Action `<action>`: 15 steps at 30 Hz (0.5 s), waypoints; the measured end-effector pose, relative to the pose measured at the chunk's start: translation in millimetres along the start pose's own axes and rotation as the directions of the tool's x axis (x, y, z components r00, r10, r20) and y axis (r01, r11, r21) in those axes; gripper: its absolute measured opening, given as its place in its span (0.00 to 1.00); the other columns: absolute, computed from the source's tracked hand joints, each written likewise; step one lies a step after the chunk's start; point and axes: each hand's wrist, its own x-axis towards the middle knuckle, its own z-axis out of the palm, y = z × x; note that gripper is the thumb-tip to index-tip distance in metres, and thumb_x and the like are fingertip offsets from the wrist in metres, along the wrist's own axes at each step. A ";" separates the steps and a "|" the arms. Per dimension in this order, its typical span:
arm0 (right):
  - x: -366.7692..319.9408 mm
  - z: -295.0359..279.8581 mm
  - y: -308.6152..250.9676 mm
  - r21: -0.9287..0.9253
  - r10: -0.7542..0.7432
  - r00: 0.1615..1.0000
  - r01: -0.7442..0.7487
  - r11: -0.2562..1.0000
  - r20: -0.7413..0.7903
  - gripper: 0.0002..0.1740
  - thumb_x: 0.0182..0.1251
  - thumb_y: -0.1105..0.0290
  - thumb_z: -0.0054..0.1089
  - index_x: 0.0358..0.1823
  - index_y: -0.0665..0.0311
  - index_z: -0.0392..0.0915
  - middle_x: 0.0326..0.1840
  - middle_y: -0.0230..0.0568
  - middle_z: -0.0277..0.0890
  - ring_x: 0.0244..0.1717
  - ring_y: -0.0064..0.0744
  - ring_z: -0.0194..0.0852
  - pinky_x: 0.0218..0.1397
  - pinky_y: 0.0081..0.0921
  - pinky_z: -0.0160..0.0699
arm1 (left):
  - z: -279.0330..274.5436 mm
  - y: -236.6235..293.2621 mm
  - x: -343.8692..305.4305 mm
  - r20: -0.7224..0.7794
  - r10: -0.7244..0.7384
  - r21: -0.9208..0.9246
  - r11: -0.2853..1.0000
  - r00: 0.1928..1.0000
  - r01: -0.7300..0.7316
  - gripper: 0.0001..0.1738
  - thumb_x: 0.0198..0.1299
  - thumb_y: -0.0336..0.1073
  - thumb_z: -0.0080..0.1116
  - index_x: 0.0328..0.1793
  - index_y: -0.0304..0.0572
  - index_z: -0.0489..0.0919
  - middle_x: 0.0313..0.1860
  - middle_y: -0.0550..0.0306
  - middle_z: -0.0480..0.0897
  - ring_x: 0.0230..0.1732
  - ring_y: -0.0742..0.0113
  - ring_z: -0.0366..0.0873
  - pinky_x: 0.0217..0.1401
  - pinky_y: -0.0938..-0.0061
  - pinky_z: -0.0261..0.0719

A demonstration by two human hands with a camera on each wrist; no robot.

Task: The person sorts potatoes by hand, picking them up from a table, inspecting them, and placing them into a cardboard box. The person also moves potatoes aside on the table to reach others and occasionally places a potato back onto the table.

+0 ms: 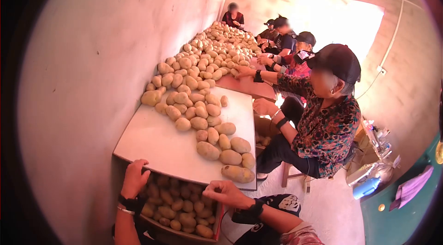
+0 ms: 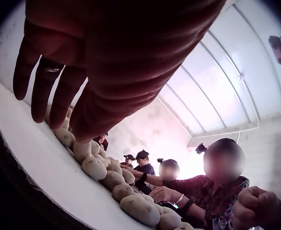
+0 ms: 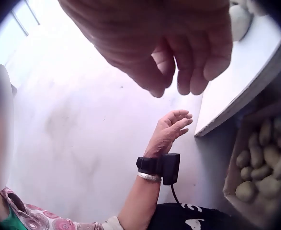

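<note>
At the near left corner of the white tabletop, the left hand is raised beside the edge with extended fingers and holds nothing. Its fingers spread downward in the left wrist view, a ring on one. The right hand is above the right side of the potato box, its fingers loosely bent; the right wrist view shows nothing in that hand. Loose potatoes lie on the tabletop, the closest a large one by the right corner. More potatoes fill the box under the edge.
A long heap of potatoes runs back along the wall. A person in a patterned shirt sits at the right and reaches toward the heap, with several people farther back. A blue container stands on the floor at the right.
</note>
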 end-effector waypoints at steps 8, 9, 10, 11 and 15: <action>43.0 -72.8 6.0 0.589 0.182 0.929 0.047 0.807 -0.322 0.09 0.71 0.64 0.52 0.40 0.61 0.75 0.42 0.31 0.79 0.42 0.19 0.75 0.43 0.21 0.74 | 20.8 17.5 5.6 0.108 0.025 0.029 0.999 0.994 -0.029 0.17 0.46 0.28 0.63 0.45 0.34 0.77 0.42 0.41 0.80 0.46 0.43 0.77 0.51 0.59 0.74; 45.5 -78.8 6.2 0.713 0.207 0.929 0.081 0.696 -0.307 0.09 0.72 0.63 0.51 0.42 0.60 0.74 0.44 0.32 0.78 0.42 0.22 0.75 0.42 0.20 0.73 | 25.7 20.2 6.7 0.105 0.029 0.033 0.999 0.994 -0.032 0.17 0.46 0.28 0.62 0.45 0.34 0.77 0.42 0.41 0.80 0.46 0.43 0.77 0.50 0.59 0.74; 47.2 -84.8 5.3 0.815 0.229 0.931 0.110 0.568 -0.285 0.09 0.72 0.62 0.50 0.44 0.58 0.73 0.45 0.34 0.77 0.42 0.25 0.75 0.42 0.20 0.73 | 31.0 24.5 7.9 0.099 0.030 0.034 0.999 0.995 -0.033 0.16 0.47 0.28 0.62 0.44 0.33 0.77 0.42 0.41 0.80 0.46 0.43 0.77 0.50 0.59 0.74; 46.3 -89.2 5.1 0.836 0.201 0.946 0.109 0.539 -0.253 0.09 0.73 0.64 0.46 0.44 0.58 0.73 0.49 0.35 0.76 0.47 0.27 0.75 0.44 0.22 0.74 | 37.2 31.3 9.0 0.069 0.062 -0.010 0.998 0.996 -0.061 0.15 0.48 0.29 0.62 0.44 0.34 0.77 0.41 0.42 0.80 0.44 0.44 0.78 0.48 0.61 0.76; 57.6 -80.8 28.9 0.870 0.132 0.979 0.074 0.487 -0.157 0.11 0.74 0.62 0.45 0.45 0.58 0.73 0.50 0.36 0.76 0.47 0.26 0.75 0.46 0.22 0.75 | 63.6 70.9 -1.0 0.245 0.104 -0.205 0.977 0.964 -0.053 0.14 0.51 0.31 0.62 0.45 0.36 0.78 0.39 0.44 0.81 0.41 0.47 0.79 0.44 0.63 0.77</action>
